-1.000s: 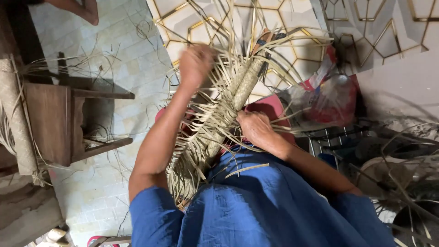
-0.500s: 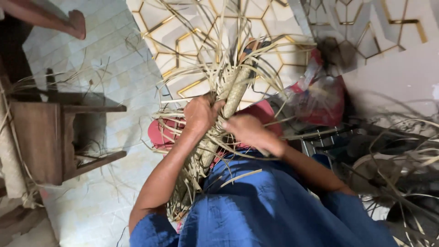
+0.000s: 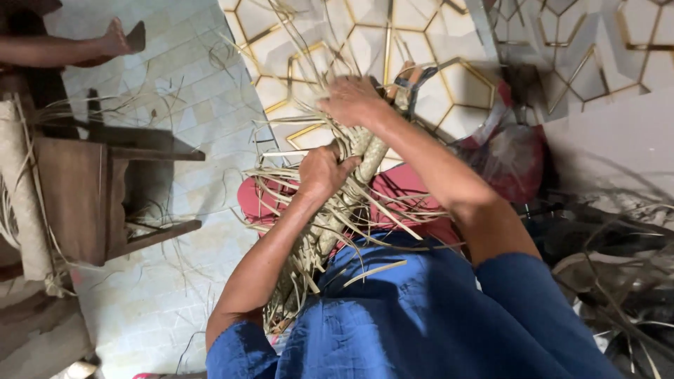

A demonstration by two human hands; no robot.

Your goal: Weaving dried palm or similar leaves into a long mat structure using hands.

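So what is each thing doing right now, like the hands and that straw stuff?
Left hand: closed around the woven bundle, partway along it.
Right hand: gripping the strands at the bundle's far end.
Woven straw bundle: half woven, lying across the lap, loose strips sticking out.
Wooden chair: tipped on its side on the floor.
Red bag: crumpled on the floor.
Tiled floor: littered with stray strips.

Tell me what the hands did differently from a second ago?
The right hand moved from the middle of the woven straw bundle up to its far end, near the scissors. The left hand came down from the top a second ago and now grips the middle. The bundle stayed on the lap, and the wooden stool did not move.
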